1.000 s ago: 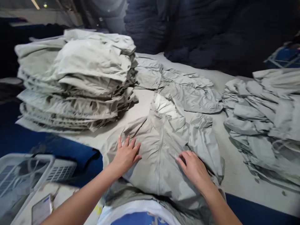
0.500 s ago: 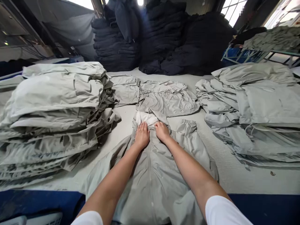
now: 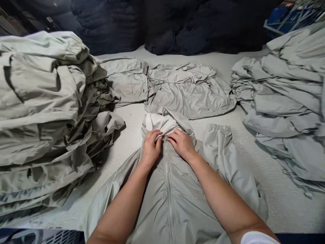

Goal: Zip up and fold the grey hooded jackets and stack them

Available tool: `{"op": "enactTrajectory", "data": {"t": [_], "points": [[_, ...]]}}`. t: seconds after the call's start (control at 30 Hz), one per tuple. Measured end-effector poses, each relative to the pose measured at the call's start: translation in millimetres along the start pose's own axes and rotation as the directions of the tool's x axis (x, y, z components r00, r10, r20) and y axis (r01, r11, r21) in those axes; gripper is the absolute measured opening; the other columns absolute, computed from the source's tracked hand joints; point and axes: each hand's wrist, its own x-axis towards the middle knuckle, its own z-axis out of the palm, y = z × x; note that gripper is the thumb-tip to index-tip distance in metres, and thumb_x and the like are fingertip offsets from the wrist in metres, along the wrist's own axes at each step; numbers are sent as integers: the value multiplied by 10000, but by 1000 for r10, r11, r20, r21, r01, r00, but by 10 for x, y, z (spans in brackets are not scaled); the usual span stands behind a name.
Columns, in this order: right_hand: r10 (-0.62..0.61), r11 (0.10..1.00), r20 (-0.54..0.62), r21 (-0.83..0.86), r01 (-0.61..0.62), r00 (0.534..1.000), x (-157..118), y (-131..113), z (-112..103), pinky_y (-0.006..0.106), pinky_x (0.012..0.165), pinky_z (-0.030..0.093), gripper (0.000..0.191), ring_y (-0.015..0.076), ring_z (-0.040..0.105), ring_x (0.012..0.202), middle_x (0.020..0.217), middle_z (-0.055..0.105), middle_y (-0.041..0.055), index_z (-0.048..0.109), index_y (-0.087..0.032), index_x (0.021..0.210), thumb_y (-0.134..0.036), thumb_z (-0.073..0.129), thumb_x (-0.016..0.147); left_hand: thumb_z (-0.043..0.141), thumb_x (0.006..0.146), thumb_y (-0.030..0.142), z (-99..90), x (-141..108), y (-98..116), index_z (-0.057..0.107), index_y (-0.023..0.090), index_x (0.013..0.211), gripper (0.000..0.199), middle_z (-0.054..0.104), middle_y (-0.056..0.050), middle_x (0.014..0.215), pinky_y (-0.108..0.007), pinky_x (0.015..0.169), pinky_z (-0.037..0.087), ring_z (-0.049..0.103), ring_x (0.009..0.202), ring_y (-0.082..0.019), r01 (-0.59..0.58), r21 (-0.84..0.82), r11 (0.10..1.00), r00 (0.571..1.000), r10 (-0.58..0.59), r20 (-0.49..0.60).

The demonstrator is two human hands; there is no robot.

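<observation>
A light grey jacket (image 3: 157, 203) lies front up with its collar away from me, and a zipper (image 3: 168, 183) runs down its middle. My left hand (image 3: 151, 146) pinches the collar cloth just left of the zipper's top. On the other side, my right hand (image 3: 181, 143) grips the collar edge, fingertips close to the zipper top. The pale inner side of the collar (image 3: 161, 123) shows beyond both hands. One elastic-cuffed sleeve (image 3: 218, 142) lies folded up to the right of my right hand.
Tall piles of grey garments stand at the left (image 3: 50, 112) and right (image 3: 286, 101) of the white table (image 3: 130, 135). Folded grey garments (image 3: 195, 98) lie beyond the collar. Dark stacked clothing (image 3: 203, 27) fills the back. A plastic basket (image 3: 61, 236) shows at lower left.
The view has tipped down and come closer. My left hand's flat fingers have curled into a pinch on the collar. My right hand still grips the collar near the zipper top.
</observation>
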Motion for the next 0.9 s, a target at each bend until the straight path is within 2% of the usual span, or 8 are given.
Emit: {"op": "enactTrajectory", "data": {"t": [0.2,0.33,0.43,0.6,0.73,0.8,0.87,0.9], "points": [[-82,995,-13,50,83,997,-12,-3,-27,319,847,469,194,222,619,983,1025,690,89,747,-205,1027,-243,559,1056,553,1041,219,-86,59,107,728,221,1073,178,773,-60,1034,-369,965,545,695,1013,-207,1,-59,998,998,3,56],[-92,961,-120,247,120,989,-4,-30,-38,337,884,486,186,225,625,970,996,681,88,690,-200,977,-242,528,1057,586,1043,262,-86,44,107,743,220,1156,199,768,-72,1105,-379,980,521,663,1055,-224,-24,-18,1000,992,26,122],[-87,903,-169,402,150,982,7,-54,-74,328,863,495,141,210,633,933,951,675,64,677,-207,931,-252,588,1030,594,1040,267,-93,38,101,744,227,1177,206,754,-72,1101,-384,981,503,631,1056,-233,-7,27,1000,989,3,151],[-83,839,-151,523,151,985,26,-20,-152,301,768,489,151,176,630,829,870,683,35,728,-205,861,-307,708,970,645,1008,266,-129,53,68,708,215,942,105,721,-48,950,-369,941,481,584,991,-230,49,26,998,980,-53,194],[-92,817,-53,567,106,994,27,20,-218,275,691,465,163,153,609,748,854,700,38,780,-203,835,-341,768,921,642,995,261,-163,77,45,641,230,820,178,684,-14,854,-351,929,470,580,937,-208,112,-55,992,971,-97,220],[-144,812,73,579,76,987,8,22,-260,269,705,462,144,150,620,744,809,707,28,797,-201,804,-321,802,884,625,992,255,-177,87,45,625,235,802,190,668,-6,833,-344,923,470,582,929,-204,146,-101,984,974,-125,191],[-208,800,277,600,0,938,-28,15,-310,255,702,459,127,144,634,729,774,720,17,814,-195,791,-309,833,844,607,987,260,-186,92,53,619,237,804,185,656,-5,828,-337,915,470,583,936,-205,189,-147,971,976,-170,135],[-237,792,393,608,-57,888,-51,9,-336,245,684,453,125,138,635,712,764,730,10,824,-193,801,-314,847,826,599,985,266,-189,92,58,617,237,810,178,650,-5,830,-332,913,470,585,939,-203,213,-170,962,974,-197,107]]}}
